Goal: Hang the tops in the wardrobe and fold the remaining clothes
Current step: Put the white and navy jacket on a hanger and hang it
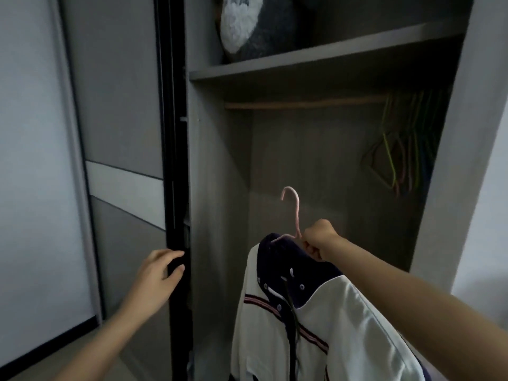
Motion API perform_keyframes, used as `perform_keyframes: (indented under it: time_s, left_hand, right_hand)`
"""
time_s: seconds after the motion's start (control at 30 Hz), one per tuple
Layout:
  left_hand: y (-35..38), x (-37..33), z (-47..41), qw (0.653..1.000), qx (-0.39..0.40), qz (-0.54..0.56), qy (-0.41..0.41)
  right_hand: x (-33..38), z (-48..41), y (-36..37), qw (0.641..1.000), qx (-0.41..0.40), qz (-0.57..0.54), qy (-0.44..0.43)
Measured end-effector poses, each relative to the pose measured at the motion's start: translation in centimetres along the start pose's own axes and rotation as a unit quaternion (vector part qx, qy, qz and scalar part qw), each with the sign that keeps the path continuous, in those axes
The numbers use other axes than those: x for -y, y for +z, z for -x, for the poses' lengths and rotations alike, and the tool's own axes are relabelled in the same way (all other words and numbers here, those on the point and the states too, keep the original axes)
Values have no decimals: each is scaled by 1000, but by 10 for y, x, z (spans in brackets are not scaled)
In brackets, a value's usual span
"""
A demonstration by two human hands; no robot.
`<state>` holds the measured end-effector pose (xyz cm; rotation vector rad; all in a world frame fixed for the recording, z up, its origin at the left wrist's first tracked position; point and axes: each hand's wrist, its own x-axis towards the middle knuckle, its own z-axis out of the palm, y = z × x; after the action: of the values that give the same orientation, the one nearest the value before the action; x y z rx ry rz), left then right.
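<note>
White-and-navy top [330, 325], foreground, draped on a pink hanger [297, 213] inside the wardrobe opening, well below the rail [302, 104]. Right hand [319, 239]: fingers [310, 250] curled tight round the hanger's neck, just above the collar; hook upright above the fist. Left hand [158, 273]: fingers loosely spread, holding nothing, at the dark door edge [176, 160]. Coloured hangers [404, 149] bunched at the rail's right end.

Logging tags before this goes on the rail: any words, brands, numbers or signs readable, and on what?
None can be read. The white and navy jacket on the pink hanger in the right hand shows only stripes and snaps. The plush toy, coloured hangers and wardrobe door bear no text.
</note>
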<state>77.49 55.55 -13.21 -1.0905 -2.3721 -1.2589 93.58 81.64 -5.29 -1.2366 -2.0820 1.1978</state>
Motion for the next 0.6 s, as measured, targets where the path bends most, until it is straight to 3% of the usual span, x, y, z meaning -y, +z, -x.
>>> perform_keyframes:
  time_s: [0.13, 0.4, 0.6]
  left_hand:
    - [10, 9, -61, 999, -51, 14, 4]
    - [25, 39, -142, 995, -73, -55, 36]
    - [31, 44, -235, 979, -130, -110, 108]
  right_hand:
    - [58, -65, -6, 997, 3, -66, -26]
    - [126, -131, -21, 977, 43, -194, -76]
    - [158, -172, -19, 970, -11, -228, -82]
